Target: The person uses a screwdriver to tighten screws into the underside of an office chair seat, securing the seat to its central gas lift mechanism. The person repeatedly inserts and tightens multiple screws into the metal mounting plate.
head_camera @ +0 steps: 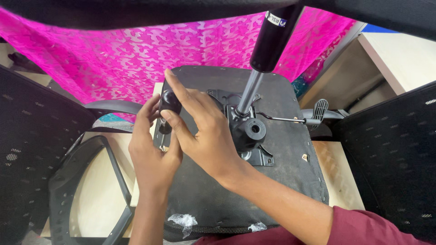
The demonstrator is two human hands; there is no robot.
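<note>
- Screwdriver (166,113) stands upright at the left edge of the upturned seat base (272,149); the right hand (204,131) has its grip clamped over the black handle, and the left hand (152,149) pinches the shaft low down.
- Slip risk: the tip is hidden behind the fingers, so if it sits off the screw head, it could skid into the left fingers.
- Gas cylinder (261,63) leans overhead; pushing hard might rock the seat on the tabletop (338,177).

Bright, even light; edge distortion.
</note>
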